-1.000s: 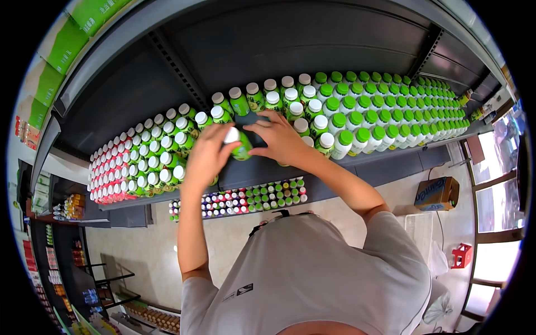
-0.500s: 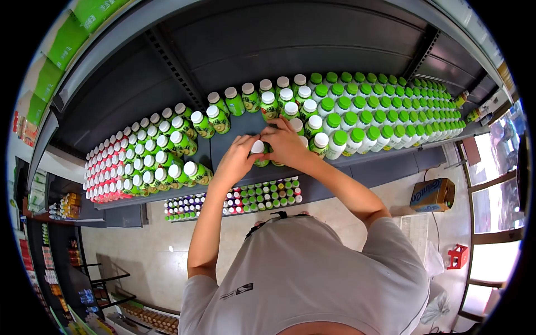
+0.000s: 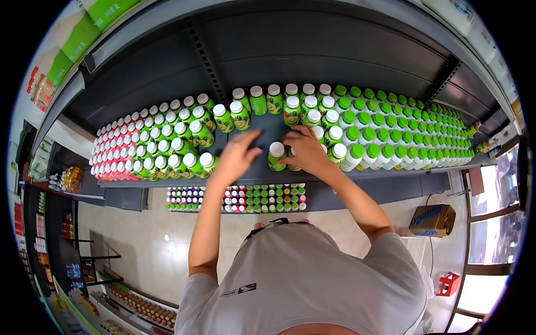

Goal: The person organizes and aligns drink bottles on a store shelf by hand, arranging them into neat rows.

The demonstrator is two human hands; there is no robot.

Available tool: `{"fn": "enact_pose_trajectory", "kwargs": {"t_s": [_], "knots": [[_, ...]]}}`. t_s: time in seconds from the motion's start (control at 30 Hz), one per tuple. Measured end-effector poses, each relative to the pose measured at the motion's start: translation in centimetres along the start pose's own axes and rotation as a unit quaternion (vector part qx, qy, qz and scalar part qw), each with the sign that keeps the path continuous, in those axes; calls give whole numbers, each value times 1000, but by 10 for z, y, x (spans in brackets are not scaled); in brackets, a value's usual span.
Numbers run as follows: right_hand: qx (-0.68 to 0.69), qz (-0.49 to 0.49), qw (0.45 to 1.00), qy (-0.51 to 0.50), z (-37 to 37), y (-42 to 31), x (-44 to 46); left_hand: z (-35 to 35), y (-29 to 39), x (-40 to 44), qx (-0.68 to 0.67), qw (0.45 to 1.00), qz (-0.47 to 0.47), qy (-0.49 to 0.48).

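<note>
Over a gap in the bottle rows, my left hand [image 3: 237,158] hovers with its fingers apart and nothing in them. My right hand [image 3: 306,149] is at the shelf's front, its fingers against a white-capped green bottle [image 3: 276,157] that stands upright; another bottle is partly hidden beneath this hand. Two white-capped green bottles [image 3: 240,116] stand beyond my left hand, in front of a back row of similar ones [image 3: 257,101]. More white-capped bottles [image 3: 292,111] stand behind my right hand.
Green-capped white bottles [image 3: 385,137] fill the right of the dark shelf [image 3: 259,174]. Pink bottles [image 3: 114,148] with white caps stand at far left. Small bottles [image 3: 265,198] line a lower shelf. On the floor are a cardboard box [image 3: 432,220] and a red crate [image 3: 448,284].
My left hand has let go of the white-capped bottle and moved left, its fingers spreading. The bottle now stands at the shelf's front beside my right hand. The view has shifted.
</note>
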State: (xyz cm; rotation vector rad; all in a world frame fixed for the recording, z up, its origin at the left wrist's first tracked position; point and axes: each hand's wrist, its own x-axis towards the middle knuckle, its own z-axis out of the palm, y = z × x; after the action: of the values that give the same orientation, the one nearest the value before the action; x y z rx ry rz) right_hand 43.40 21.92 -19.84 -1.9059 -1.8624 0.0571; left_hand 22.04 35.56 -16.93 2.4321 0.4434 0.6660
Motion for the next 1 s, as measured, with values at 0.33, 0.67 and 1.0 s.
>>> {"fn": "enact_pose_trajectory", "kwargs": {"t_s": [0.33,0.67,1.0], "knots": [[95,-29,990,105,-24,-15,13,-87,-127,-8,385,907,-167,18],[32,-56,987,145,-20,-41,15,-85,-110,0,180,976,-101,67],[216,13,976,-11,-3,-98,21,-40,-5,-12,129,985,-42,109]]}}
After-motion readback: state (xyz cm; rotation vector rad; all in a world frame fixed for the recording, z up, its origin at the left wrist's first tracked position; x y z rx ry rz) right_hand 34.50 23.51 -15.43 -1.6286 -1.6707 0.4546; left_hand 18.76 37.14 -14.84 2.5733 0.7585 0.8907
